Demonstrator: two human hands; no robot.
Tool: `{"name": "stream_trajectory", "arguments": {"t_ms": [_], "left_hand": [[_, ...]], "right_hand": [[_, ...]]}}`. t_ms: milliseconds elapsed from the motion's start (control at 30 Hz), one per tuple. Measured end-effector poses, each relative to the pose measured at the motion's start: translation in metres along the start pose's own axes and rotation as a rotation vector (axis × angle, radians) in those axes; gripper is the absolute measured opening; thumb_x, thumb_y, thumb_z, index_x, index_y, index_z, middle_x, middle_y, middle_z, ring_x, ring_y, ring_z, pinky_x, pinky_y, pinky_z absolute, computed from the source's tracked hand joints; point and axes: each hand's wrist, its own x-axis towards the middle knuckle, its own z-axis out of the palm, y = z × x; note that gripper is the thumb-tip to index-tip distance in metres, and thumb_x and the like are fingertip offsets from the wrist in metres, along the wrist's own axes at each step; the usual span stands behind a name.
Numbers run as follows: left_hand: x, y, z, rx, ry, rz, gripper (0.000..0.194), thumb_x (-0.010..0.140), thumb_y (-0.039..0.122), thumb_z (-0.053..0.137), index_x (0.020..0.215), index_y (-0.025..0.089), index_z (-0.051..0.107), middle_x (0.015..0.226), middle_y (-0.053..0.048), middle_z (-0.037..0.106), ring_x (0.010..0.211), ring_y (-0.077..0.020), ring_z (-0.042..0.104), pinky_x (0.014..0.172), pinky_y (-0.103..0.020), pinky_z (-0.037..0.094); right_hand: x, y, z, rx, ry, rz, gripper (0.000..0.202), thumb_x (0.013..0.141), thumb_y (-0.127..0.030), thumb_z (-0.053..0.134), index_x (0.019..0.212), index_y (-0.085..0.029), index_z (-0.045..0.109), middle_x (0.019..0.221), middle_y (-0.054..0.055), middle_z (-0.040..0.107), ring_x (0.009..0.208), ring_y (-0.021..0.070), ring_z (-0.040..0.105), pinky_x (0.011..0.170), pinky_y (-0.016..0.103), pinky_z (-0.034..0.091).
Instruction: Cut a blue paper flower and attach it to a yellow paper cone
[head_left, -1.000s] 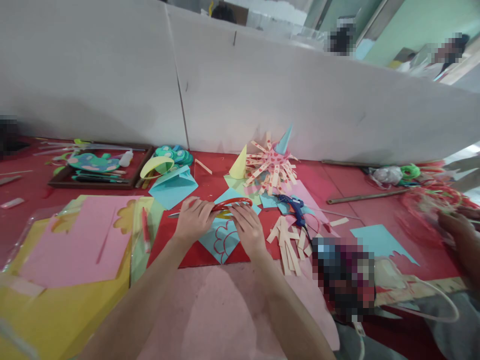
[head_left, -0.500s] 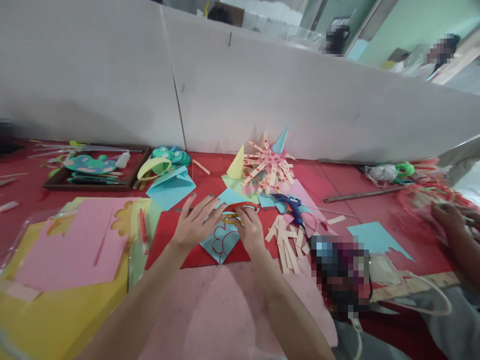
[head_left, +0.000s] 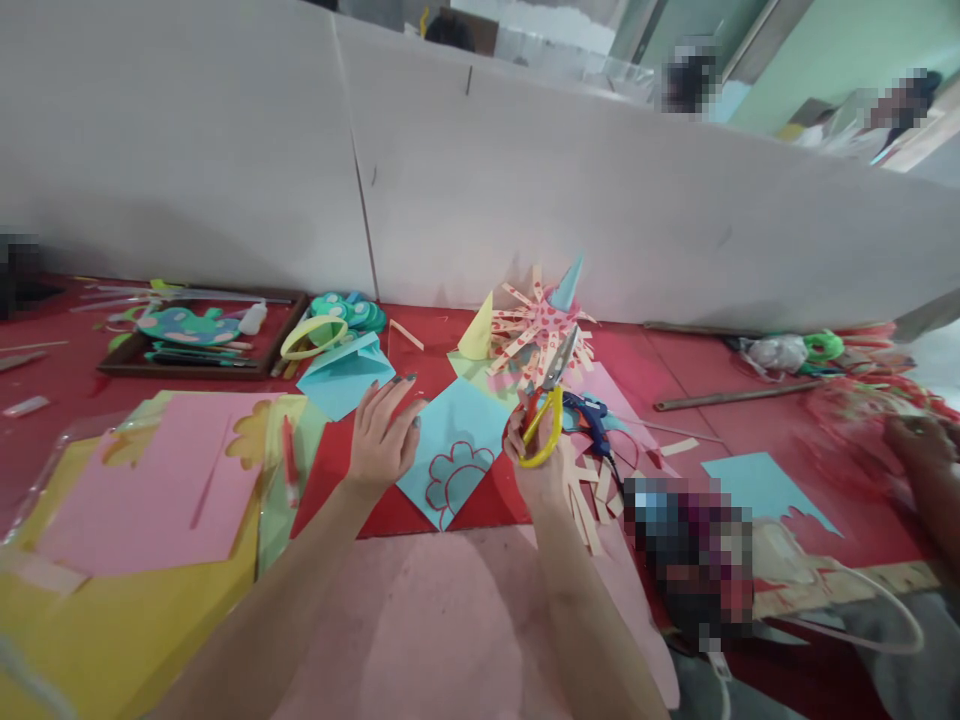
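Observation:
A pair of scissors (head_left: 552, 384) with yellow and red handles is gripped in my right hand (head_left: 537, 462), the blades pointing up and away. My left hand (head_left: 381, 432) holds nothing, its fingers apart and slightly bent beside the left edge of a light blue paper (head_left: 465, 418). That paper lies turned like a diamond, with a red scalloped flower outline drawn on its near part. Beneath it is a red sheet (head_left: 337, 500). Close by my right hand are a blue glue gun (head_left: 597, 425) and loose cream paper strips (head_left: 581, 500).
A yellow cone (head_left: 478, 330) and a pink strip-covered craft piece (head_left: 546, 318) stand before the white partition (head_left: 225, 150). At left lie pink paper (head_left: 165, 480), a red marker (head_left: 289, 460) and a dark tray (head_left: 187, 370). Another person's hand (head_left: 919, 445) is at the right by red strands.
My right hand has lifted the scissors off the blue paper and turned the blades upward. My left hand has drawn back leftward, uncovering the flower outline.

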Motion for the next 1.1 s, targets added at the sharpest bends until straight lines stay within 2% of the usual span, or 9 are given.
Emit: {"name": "stream_trajectory", "arguments": {"t_ms": [100, 167, 400, 567, 700, 800, 900, 1000, 1100], "left_hand": [[0.002, -0.001, 0.001, -0.064, -0.03, 0.008, 0.027, 0.083, 0.016, 0.043, 0.105, 0.019, 0.058, 0.119, -0.012, 0.06, 0.115, -0.022, 0.053, 0.101, -0.044, 0.039], [0.003, -0.002, 0.002, -0.103, -0.103, -0.027, 0.027, 0.085, 0.016, 0.041, 0.106, 0.018, 0.057, 0.116, -0.011, 0.061, 0.112, -0.0205, 0.055, 0.1, -0.041, 0.039], [0.007, 0.002, 0.009, 0.024, -0.439, -0.392, 0.023, 0.088, 0.024, 0.038, 0.096, 0.017, 0.058, 0.093, -0.01, 0.065, 0.087, -0.0219, 0.062, 0.074, -0.033, 0.047], [0.008, 0.005, 0.008, 0.137, -0.585, -0.46, 0.021, 0.086, 0.027, 0.04, 0.092, 0.016, 0.058, 0.089, -0.01, 0.063, 0.081, -0.024, 0.062, 0.065, -0.033, 0.046], [0.006, 0.009, 0.008, 0.193, -0.685, -0.496, 0.028, 0.085, 0.035, 0.045, 0.097, 0.014, 0.057, 0.094, -0.012, 0.061, 0.088, -0.0268, 0.06, 0.066, -0.034, 0.047], [0.002, 0.01, 0.01, 0.227, -0.733, -0.462, 0.033, 0.081, 0.039, 0.051, 0.097, 0.012, 0.057, 0.099, -0.016, 0.059, 0.094, -0.03, 0.057, 0.069, -0.036, 0.047], [-0.003, 0.009, 0.013, 0.24, -0.729, -0.407, 0.031, 0.08, 0.038, 0.053, 0.097, 0.012, 0.058, 0.099, -0.016, 0.057, 0.094, -0.0299, 0.056, 0.071, -0.037, 0.046], [-0.005, 0.007, 0.015, 0.201, -0.708, -0.383, 0.03, 0.079, 0.037, 0.054, 0.098, 0.014, 0.058, 0.098, -0.015, 0.058, 0.093, -0.0287, 0.056, 0.075, -0.039, 0.046], [-0.004, 0.006, 0.016, 0.155, -0.711, -0.414, 0.03, 0.077, 0.037, 0.057, 0.097, 0.015, 0.058, 0.1, -0.014, 0.058, 0.096, -0.0299, 0.055, 0.079, -0.042, 0.045]], "right_hand": [[-0.004, -0.007, 0.008, 0.057, -0.036, 0.094, 0.039, 0.086, -0.054, 0.041, 0.096, -0.022, 0.059, 0.064, -0.004, 0.042, 0.037, 0.0031, 0.02, 0.03, 0.016, 0.02], [-0.007, -0.01, 0.012, 0.082, -0.058, 0.134, 0.038, 0.087, -0.054, 0.042, 0.096, -0.022, 0.06, 0.062, -0.006, 0.04, 0.036, 0.0023, 0.017, 0.028, 0.015, 0.019], [-0.006, -0.017, 0.012, 0.211, -0.112, 0.248, 0.038, 0.083, -0.055, 0.051, 0.094, -0.021, 0.062, 0.053, -0.009, 0.028, 0.034, 0.003, 0.01, 0.024, 0.012, 0.018], [-0.008, -0.022, 0.01, 0.243, -0.144, 0.251, 0.04, 0.083, -0.055, 0.051, 0.098, -0.02, 0.063, 0.055, -0.009, 0.025, 0.037, 0.0044, 0.007, 0.024, 0.011, 0.019], [-0.009, -0.018, 0.003, 0.223, -0.15, 0.192, 0.042, 0.084, -0.055, 0.049, 0.102, -0.02, 0.062, 0.058, -0.008, 0.023, 0.039, 0.0051, 0.007, 0.024, 0.011, 0.019], [-0.006, -0.014, -0.006, 0.133, -0.147, 0.117, 0.04, 0.085, -0.054, 0.047, 0.102, -0.021, 0.063, 0.058, -0.007, 0.023, 0.038, 0.0062, 0.014, 0.024, 0.013, 0.019], [-0.004, -0.012, -0.013, 0.105, -0.144, 0.094, 0.04, 0.085, -0.054, 0.046, 0.103, -0.022, 0.063, 0.057, -0.006, 0.025, 0.039, 0.0075, 0.018, 0.024, 0.015, 0.019], [-0.005, -0.013, -0.014, 0.121, -0.135, 0.101, 0.041, 0.085, -0.054, 0.046, 0.105, -0.022, 0.063, 0.057, -0.006, 0.025, 0.039, 0.0078, 0.018, 0.023, 0.015, 0.018], [-0.006, -0.014, -0.013, 0.136, -0.134, 0.109, 0.041, 0.085, -0.053, 0.047, 0.103, -0.021, 0.064, 0.057, -0.006, 0.024, 0.038, 0.0076, 0.015, 0.022, 0.015, 0.015]]}}
